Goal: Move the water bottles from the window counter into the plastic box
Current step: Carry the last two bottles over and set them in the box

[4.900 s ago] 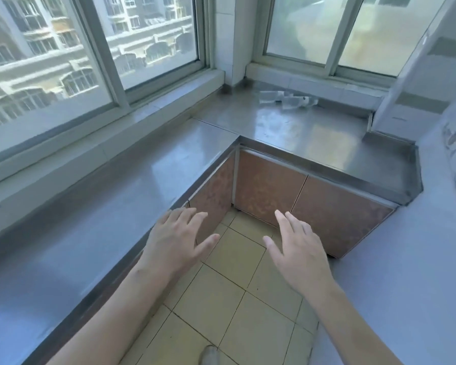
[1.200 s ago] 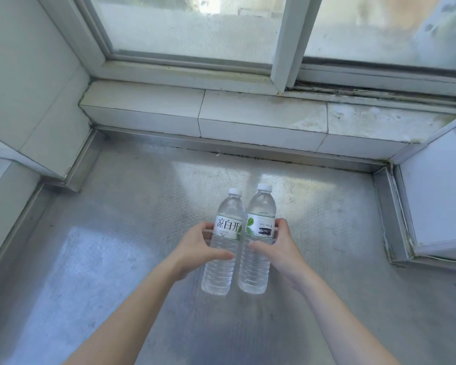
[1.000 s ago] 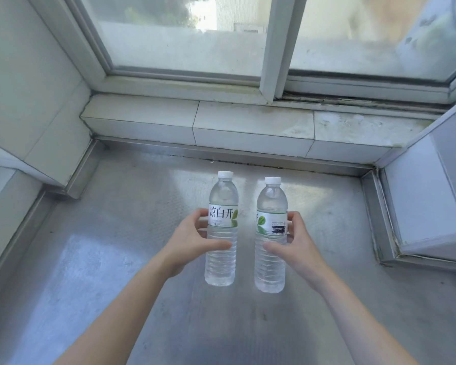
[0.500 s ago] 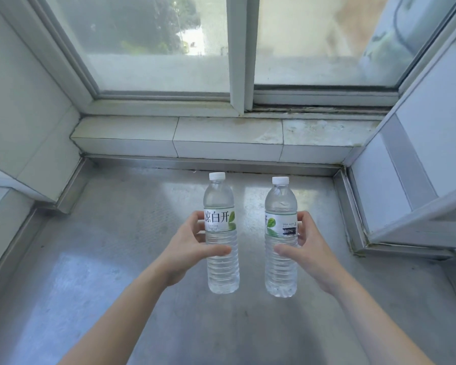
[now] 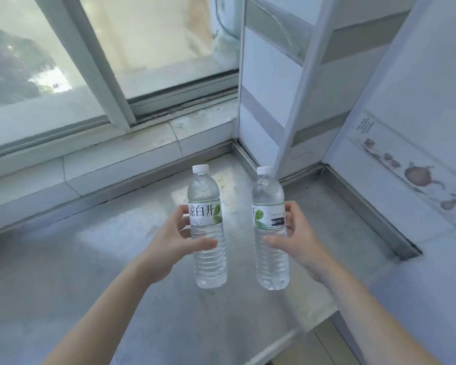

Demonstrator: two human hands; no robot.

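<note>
I hold two clear water bottles upright above the steel window counter (image 5: 63,259), each with a white cap and a white label with a green leaf. My left hand (image 5: 171,243) grips the left bottle (image 5: 207,225) around its middle. My right hand (image 5: 298,241) grips the right bottle (image 5: 270,227) the same way. The two bottles are a hand's width apart and lifted off the counter. No plastic box is in view.
A tiled sill (image 5: 116,154) and sliding window (image 5: 103,61) run along the back. A white tiled wall column (image 5: 287,88) rises at the right, with a stained wall (image 5: 419,167) beyond. The counter's front edge (image 5: 287,338) and floor tiles show at the bottom right.
The view has swung to the right, so the window now sits at the left and the right wall fills more of the frame. Both bottles stay gripped and upright, slightly further apart.
</note>
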